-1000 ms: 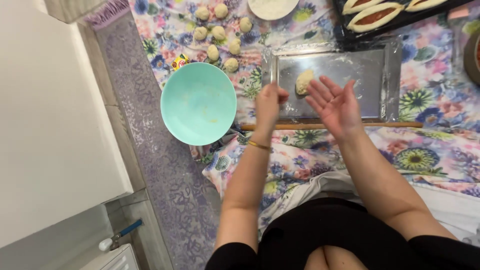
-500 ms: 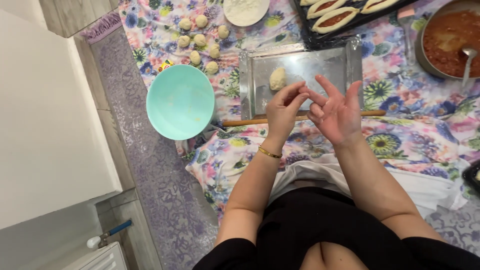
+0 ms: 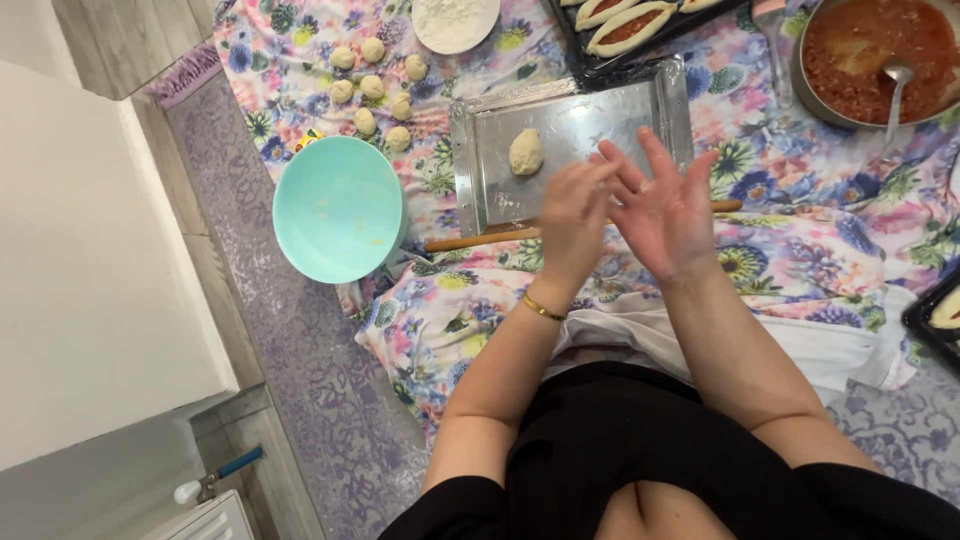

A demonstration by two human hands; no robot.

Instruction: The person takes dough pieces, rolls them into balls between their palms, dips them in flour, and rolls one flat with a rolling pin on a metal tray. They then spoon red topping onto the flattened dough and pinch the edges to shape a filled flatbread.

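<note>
Rubbing together above metal tray (image 3: 570,125): left hand (image 3: 572,215) and right hand (image 3: 662,205), both open-fingered, holding nothing; dough lump (image 3: 526,151) on tray; rolling pin (image 3: 480,239) just beside.

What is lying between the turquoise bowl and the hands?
In the head view, a wooden rolling pin lies on the flowered cloth between the turquoise bowl and the left hand; it passes under both hands, right hand included.

1. Mixing bowl (image 3: 338,208): turquoise.
2. Cloth (image 3: 800,250): floral, pink, blue, green.
3. Baking tray (image 3: 570,125): silver.
4. Dough piece (image 3: 526,151): pale cream.
5. Meat filling (image 3: 860,55): red-orange.
6. Rug (image 3: 300,340): lilac, patterned.
7. Bracelet (image 3: 543,308): gold.
</note>
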